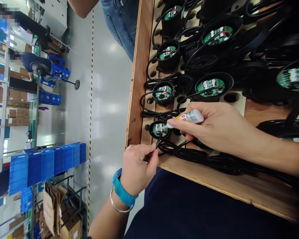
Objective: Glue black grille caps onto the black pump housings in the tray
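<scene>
My right hand (214, 122) is closed round a small white glue bottle (193, 116) with red and yellow print. Its narrow nozzle points left, at the green circuit board (161, 128) inside a round black housing (151, 132). Whether the tip touches the board I cannot tell. Between thumb and forefinger, my left hand (141, 162) pinches a black cable (159, 140) that runs up into this housing. Coiled black cable (189, 152) lies just beside the housing, along the near side of the wooden tray (136, 76).
Several more black housings with green boards (163, 92) and looped cables fill the tray. Another person's jeans (122, 23) and elbow are by its far-left corner. Across the grey floor (109, 109) stand stacked blue crates (48, 166), cardboard boxes (17, 116) and people at work.
</scene>
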`<act>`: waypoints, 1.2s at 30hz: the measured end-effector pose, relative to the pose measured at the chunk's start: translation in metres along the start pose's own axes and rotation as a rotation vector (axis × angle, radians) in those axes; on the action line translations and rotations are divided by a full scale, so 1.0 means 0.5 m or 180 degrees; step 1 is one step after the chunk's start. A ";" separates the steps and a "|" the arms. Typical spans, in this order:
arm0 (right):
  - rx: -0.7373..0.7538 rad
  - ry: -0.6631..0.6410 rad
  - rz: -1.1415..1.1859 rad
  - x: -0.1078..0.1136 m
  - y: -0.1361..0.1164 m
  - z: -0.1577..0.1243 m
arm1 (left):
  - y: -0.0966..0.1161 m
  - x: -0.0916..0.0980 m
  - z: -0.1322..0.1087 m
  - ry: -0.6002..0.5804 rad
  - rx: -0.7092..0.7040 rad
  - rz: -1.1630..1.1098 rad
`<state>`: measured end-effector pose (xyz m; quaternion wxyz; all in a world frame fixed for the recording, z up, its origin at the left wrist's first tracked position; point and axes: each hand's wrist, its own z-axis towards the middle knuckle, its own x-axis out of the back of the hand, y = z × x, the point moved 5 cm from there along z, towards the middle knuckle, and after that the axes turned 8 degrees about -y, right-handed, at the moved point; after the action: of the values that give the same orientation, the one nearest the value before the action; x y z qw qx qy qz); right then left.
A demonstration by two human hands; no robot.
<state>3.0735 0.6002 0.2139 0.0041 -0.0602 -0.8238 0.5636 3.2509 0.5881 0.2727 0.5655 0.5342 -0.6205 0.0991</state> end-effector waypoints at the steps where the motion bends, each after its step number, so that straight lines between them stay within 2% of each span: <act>1: 0.0019 0.0001 0.0003 -0.001 0.002 0.001 | 0.000 0.001 0.001 -0.0001 -0.0001 0.0015; 21: 0.0354 -0.0160 -0.0204 -0.002 -0.003 0.005 | 0.003 0.003 0.002 0.0172 -0.0110 0.0051; 29: 0.0166 -0.0192 -0.0069 -0.002 0.001 0.005 | 0.001 0.003 0.002 0.0133 -0.0031 -0.0015; 32: 0.0023 0.0006 -0.0141 0.018 -0.014 -0.002 | -0.006 0.001 0.004 0.0062 0.0100 -0.0095; 36: -0.0055 0.0494 -0.0332 0.066 -0.020 -0.006 | -0.019 -0.005 0.011 -0.0075 0.0441 -0.0067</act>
<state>3.0402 0.6026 0.2222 0.0968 -0.0607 -0.8279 0.5492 3.2543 0.5817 0.2641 0.5208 0.5797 -0.6132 0.1296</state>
